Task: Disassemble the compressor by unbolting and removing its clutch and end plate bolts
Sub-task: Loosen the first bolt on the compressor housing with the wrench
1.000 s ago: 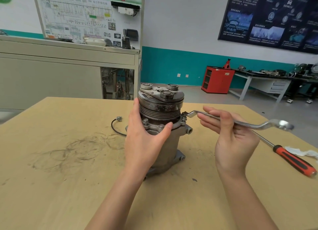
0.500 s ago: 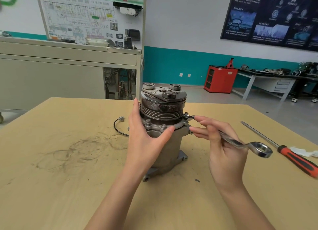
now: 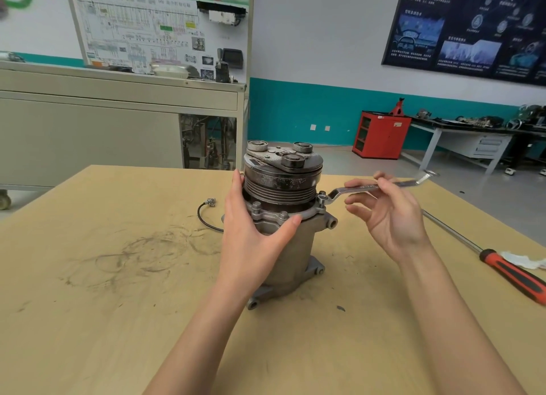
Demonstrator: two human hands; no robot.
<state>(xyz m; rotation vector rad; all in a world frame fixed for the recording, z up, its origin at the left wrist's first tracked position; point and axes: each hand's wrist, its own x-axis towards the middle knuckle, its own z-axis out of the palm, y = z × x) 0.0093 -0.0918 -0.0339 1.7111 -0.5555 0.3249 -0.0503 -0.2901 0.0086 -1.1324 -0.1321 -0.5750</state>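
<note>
A grey metal compressor (image 3: 298, 247) stands upright on the wooden table (image 3: 118, 276), its dark grooved clutch pulley (image 3: 282, 185) on top. My left hand (image 3: 254, 241) grips the body just under the pulley, thumb across the front flange. A silver ring wrench (image 3: 354, 189) sits with its ring end on a flange bolt (image 3: 322, 198) at the compressor's right side. My right hand (image 3: 390, 217) holds the wrench shank between curled fingers, and the handle points away to the right. Two more flange bolts (image 3: 256, 205) show at the front.
A red-handled screwdriver (image 3: 508, 270) lies at the right, beside a white rag (image 3: 523, 260) near the table's edge. A black wire with a connector (image 3: 206, 211) trails left of the compressor. A grey cabinet (image 3: 118, 123) stands behind the table.
The wrench handle has swung from near me, pointing right and down, round to the far right and up. My left hand has kept its grip on the compressor.
</note>
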